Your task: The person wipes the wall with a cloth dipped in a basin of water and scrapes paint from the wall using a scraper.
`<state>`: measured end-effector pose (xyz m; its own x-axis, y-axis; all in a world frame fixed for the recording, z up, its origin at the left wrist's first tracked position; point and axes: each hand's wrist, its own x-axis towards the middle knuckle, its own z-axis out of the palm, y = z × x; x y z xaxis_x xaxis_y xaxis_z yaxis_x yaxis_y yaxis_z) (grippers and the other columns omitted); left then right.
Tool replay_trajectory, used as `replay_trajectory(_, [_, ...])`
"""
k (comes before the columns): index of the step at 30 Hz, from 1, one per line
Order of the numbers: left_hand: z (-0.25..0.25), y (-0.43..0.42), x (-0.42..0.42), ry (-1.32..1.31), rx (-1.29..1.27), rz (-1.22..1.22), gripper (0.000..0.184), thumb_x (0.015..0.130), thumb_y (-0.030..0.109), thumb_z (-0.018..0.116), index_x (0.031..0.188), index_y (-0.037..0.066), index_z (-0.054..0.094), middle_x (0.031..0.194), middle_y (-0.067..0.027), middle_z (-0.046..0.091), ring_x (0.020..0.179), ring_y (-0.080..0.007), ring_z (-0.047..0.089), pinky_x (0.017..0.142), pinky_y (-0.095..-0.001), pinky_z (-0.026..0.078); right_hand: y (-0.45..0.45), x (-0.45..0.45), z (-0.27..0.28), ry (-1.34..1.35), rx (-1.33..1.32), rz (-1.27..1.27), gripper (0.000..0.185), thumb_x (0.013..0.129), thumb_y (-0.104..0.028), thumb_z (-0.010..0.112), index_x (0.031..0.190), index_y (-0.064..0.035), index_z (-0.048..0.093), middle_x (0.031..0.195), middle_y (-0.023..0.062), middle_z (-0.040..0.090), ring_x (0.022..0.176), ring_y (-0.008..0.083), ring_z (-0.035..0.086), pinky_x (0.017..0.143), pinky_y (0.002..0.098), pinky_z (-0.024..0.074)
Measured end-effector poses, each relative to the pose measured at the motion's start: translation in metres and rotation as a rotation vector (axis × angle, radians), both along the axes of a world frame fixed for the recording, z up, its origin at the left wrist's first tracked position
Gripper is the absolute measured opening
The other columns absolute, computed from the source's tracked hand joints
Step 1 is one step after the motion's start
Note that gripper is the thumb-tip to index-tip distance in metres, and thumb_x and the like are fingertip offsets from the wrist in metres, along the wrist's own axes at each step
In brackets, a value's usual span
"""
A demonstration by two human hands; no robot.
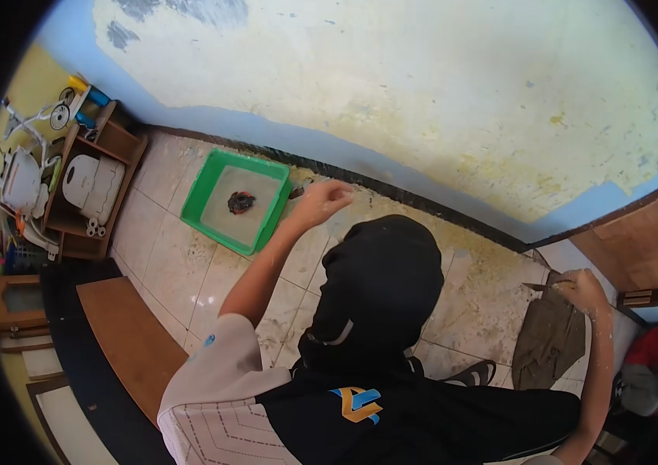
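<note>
Head view: left hand [326,203] and right hand [582,291] reach wide apart above a tiled floor [160,252], by a peeling wall [391,70].
The left hand is half-open and seems empty, just beside a green tub [206,186]; the tub's sides would contain the dark object [241,203] inside. The right hand's fingers appear closed on a brown cloth's [547,341] top, probably so it hangs.

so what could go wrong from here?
1. The green tub sits close to the left hand and its forearm; a careless swing might knock it and spill what's inside.
2. The pointed tool in the right hand could snag the brown cloth beside it.
3. The tiled floor looks stained and gritty, so the sandaled foot might slip.
</note>
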<state>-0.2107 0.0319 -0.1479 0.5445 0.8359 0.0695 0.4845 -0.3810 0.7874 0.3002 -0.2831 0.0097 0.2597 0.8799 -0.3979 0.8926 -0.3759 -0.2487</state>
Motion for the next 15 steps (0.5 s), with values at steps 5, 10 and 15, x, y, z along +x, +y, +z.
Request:
replay_trajectory(5, [-0.096,0.004,-0.182,0.250,0.399,0.612,0.042,0.082,0.019,0.078,0.120,0.003,0.065,0.121,-0.0233,0.062,0.113,-0.0345,0.062,0.092,-0.0426,0.051,0.001,0.004,-0.028,-0.004,0.012,0.048,0.024,0.079,-0.014,0.073,0.096,0.0033,0.075,0.083,0.0250,0.070,0.075,0.0340,0.071,0.071,0.0395,0.0530])
replay_trajectory(10, [-0.167,0.083,-0.267,0.392,0.234,0.741,0.074,0.077,0.035,0.082,0.138,0.006,0.053,0.142,-0.0350,0.040,0.131,-0.0523,0.041,0.110,-0.0530,0.035,0.006,0.009,-0.046,0.044,0.019,0.076,0.024,0.079,-0.013,0.073,0.096,0.0043,0.074,0.084,0.0242,0.071,0.076,0.0326,0.072,0.072,0.0388,0.0534])
replay_trajectory(15, [-0.220,0.122,-0.269,0.815,0.097,0.677,0.075,0.079,0.056,0.073,0.139,0.016,0.053,0.142,-0.0329,0.039,0.127,-0.0524,0.044,0.108,-0.0557,0.036,0.010,0.000,-0.041,-0.032,-0.115,-0.040,0.023,0.080,-0.015,0.072,0.096,0.0019,0.074,0.086,0.0221,0.071,0.078,0.0343,0.071,0.072,0.0377,0.0529])
